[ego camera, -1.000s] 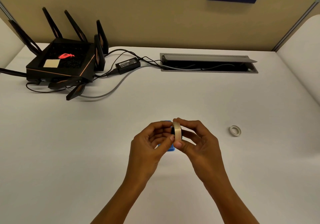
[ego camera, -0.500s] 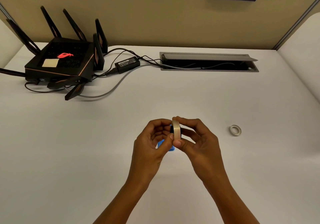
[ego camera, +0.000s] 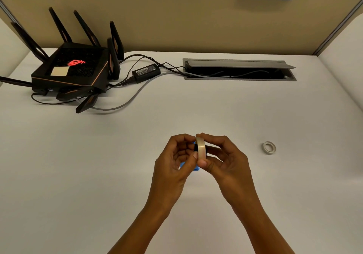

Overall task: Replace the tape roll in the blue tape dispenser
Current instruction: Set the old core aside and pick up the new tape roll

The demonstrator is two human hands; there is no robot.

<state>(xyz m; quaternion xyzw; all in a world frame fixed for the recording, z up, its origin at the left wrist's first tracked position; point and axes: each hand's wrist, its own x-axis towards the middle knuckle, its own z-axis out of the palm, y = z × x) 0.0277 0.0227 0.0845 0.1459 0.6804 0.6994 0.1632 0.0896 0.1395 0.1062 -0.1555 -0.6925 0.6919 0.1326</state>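
Both hands meet above the middle of the white desk. My right hand (ego camera: 225,159) pinches a pale tape roll (ego camera: 201,148), held on edge. A black hub shows on the roll's left side. My left hand (ego camera: 172,165) is curled around the blue tape dispenser (ego camera: 189,167), of which only small blue patches show between the fingers and under the thumb. The left thumb touches the roll's lower left edge. A small white roll core (ego camera: 269,147) lies flat on the desk to the right.
A black router (ego camera: 72,71) with several antennas sits at the back left, with a power brick (ego camera: 146,72) and cables running to an open cable hatch (ego camera: 238,69) at the back. A tan partition wall stands behind the desk (ego camera: 98,165).
The hands stay together in almost the same place. The left hand has shifted a little, so less of the blue dispenser shows.
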